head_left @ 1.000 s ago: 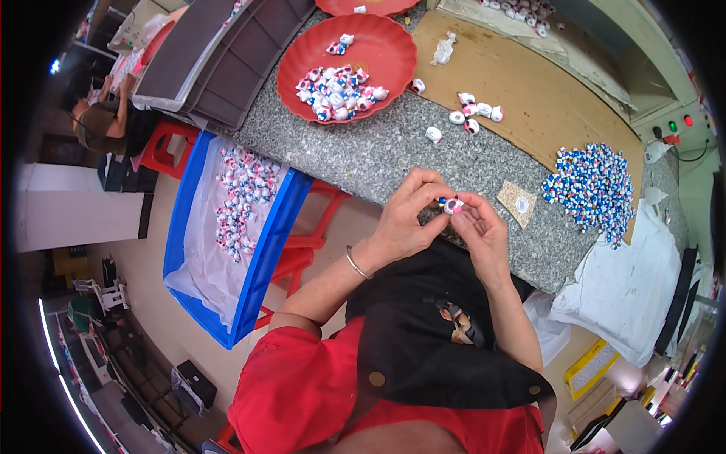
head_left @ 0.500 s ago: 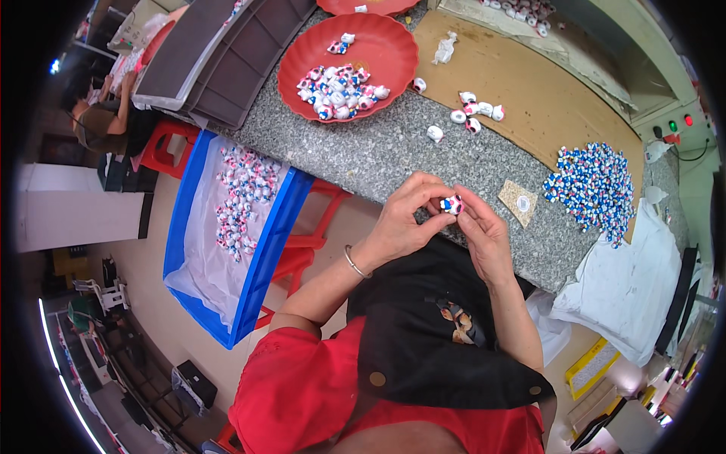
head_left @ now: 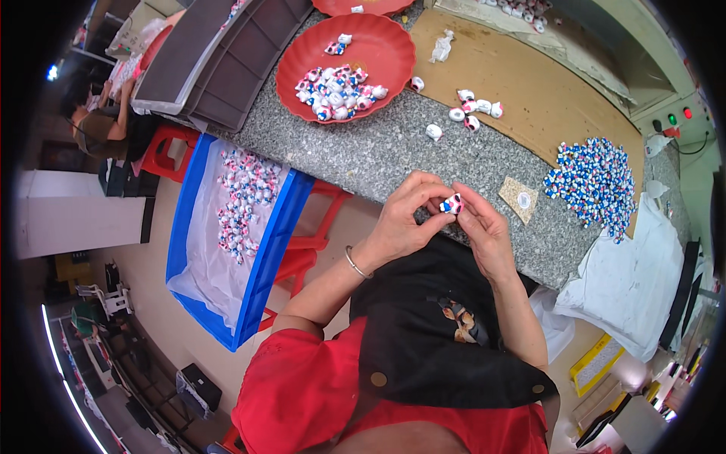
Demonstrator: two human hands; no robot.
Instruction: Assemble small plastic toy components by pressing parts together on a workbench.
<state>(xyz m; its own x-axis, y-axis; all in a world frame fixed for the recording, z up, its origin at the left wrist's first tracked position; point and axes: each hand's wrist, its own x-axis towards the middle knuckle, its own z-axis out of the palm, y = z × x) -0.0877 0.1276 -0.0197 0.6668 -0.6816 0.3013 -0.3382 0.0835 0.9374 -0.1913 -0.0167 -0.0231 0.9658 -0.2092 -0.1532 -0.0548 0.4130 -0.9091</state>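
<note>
Both hands meet just over the near edge of the grey speckled table (head_left: 333,155), around one small toy figurine (head_left: 451,204) in white, pink and blue. My left hand (head_left: 408,216) pinches it between thumb and fingertips from the left. From the right, my right hand (head_left: 485,233) closes its thumb and fingers on the same figurine, partly hiding it. Nearest to the right hand lies a beige speckled square piece (head_left: 509,191) with a pale round spot. Beyond the hands a loose white piece (head_left: 433,132) rests on the table.
A red scalloped plate (head_left: 302,49) holds several figurines. White-and-pink pieces (head_left: 471,121) lie near a cardboard sheet (head_left: 522,94). Small blue-and-white parts (head_left: 590,181) are heaped at right, beside a white bag (head_left: 624,284). Left stand a blue crate (head_left: 263,284) of figurines and a grey crate (head_left: 242,76).
The figurine has turned slightly between my fingers, showing less blue now. Both hands keep nearly the same place and grip. The whole view has shifted a little.
</note>
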